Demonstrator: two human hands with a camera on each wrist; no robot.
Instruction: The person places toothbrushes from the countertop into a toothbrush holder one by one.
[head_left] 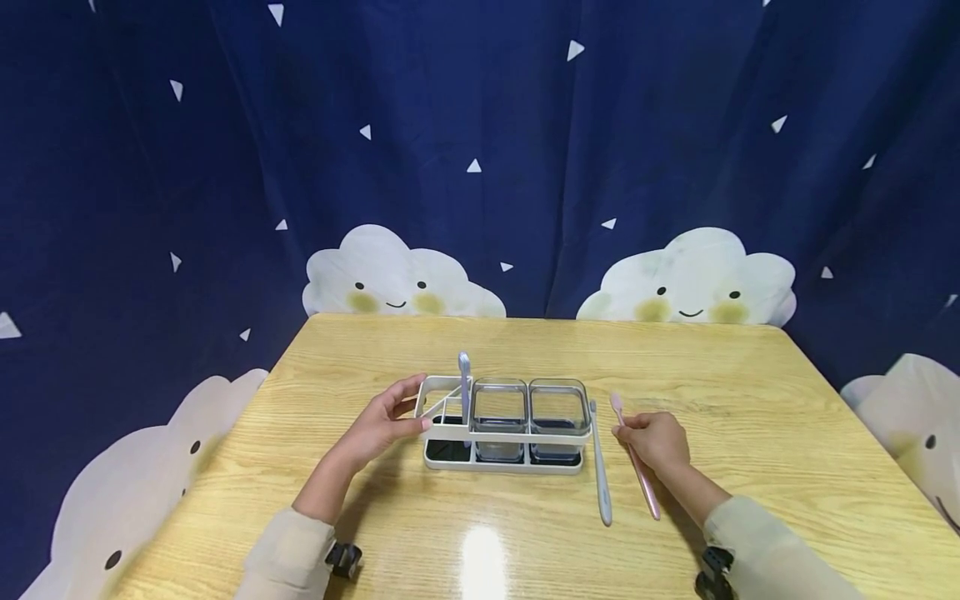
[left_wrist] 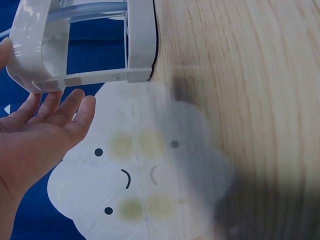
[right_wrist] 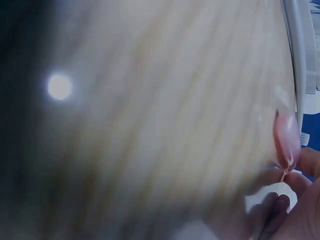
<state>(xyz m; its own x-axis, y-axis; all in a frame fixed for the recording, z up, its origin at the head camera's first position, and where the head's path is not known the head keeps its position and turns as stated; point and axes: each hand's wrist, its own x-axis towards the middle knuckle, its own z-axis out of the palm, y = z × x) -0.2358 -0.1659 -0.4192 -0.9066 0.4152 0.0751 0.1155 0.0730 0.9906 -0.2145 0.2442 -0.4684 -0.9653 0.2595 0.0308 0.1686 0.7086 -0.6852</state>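
Currently, we have the pink toothbrush (head_left: 643, 479) pinched between the thumb and fingers of the right hand (head_left: 660, 442), right of centre in the head view; the grip sits just below its head and the handle slants to the lower right. We cannot tell whether it is clear of the bench (head_left: 525, 352). We judge this a pick-up: best done with a light, firm pinch, fingertips off the bristles, rising straight so the handle misses the grey toothbrush (head_left: 602, 475) lying just to its left. We should brace the white toothbrush rack (head_left: 502, 467), mid-frame, without tipping it: two clear tumblers (head_left: 500, 403) sit in it, and a lavender toothbrush (head_left: 465, 392) stands upright in its left section.

Pose: our left hand (head_left: 381, 425) reaches from lower left and holds the rack's left end, thumb at the front, fingers behind, slightly spread. Our right forearm enters from lower right, fingers curled leftward.
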